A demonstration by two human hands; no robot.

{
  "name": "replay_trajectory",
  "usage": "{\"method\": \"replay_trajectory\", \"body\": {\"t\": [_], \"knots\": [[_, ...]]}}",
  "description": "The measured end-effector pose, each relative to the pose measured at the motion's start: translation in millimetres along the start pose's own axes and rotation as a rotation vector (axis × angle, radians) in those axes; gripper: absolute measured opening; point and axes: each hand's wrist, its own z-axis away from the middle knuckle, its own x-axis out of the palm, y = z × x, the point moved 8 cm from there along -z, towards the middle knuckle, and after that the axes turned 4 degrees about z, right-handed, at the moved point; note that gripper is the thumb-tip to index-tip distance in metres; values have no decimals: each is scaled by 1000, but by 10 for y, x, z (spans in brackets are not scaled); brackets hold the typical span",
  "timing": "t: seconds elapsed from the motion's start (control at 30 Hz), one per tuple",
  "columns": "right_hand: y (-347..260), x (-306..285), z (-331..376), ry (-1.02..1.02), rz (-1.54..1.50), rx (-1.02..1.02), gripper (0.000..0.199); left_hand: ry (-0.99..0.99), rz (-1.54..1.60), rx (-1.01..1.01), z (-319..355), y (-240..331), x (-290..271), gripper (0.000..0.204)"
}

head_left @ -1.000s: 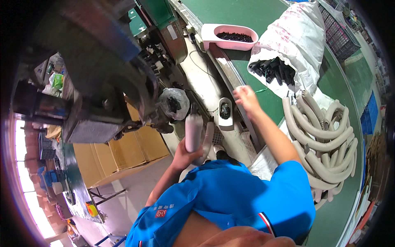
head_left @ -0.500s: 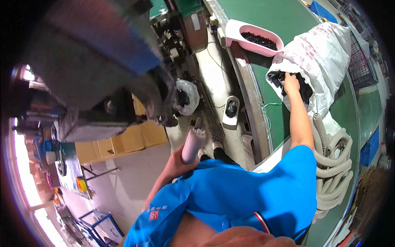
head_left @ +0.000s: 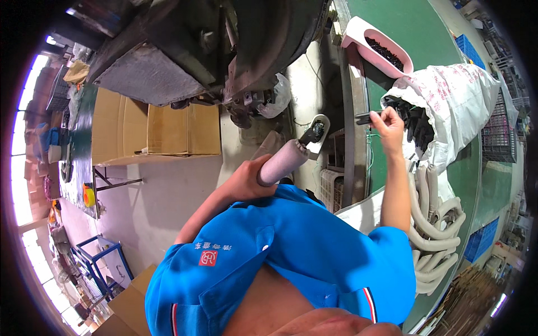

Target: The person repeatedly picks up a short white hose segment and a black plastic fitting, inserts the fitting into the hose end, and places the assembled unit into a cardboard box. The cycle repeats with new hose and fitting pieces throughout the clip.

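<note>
My right hand is up high, arm stretched out, pinching a small black part just beside the open white sack full of black parts on the green worktop. My left hand is lower and closer to me, wrapped around a grey tube. The tube's long side points up and right, toward the black part.

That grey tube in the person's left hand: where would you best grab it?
Around the lower half of the grey tube, wrapping from the side as the left hand does. It is a round, tilted cylinder, and this leaves its upper end with the dark insert free.
</note>
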Motion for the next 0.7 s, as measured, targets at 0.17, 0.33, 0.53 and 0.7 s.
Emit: {"method": "replay_trajectory", "body": {"t": [0.17, 0.33, 0.53, 0.7], "knots": [[-516, 972, 237, -271, -458, 97, 34, 81, 15, 4, 210, -14, -159, 46], [-930, 1737, 557, -751, -306, 155, 52, 158, 9, -17, 481, -127, -324, 46], [-1208, 2089, 718, -854, -110, 147, 30, 181, 5, -75, 844, -307, -395, 56], [-1298, 2218, 722, -857, 14, 9, 23, 196, 22, -23, 944, -321, -344, 50]]}}
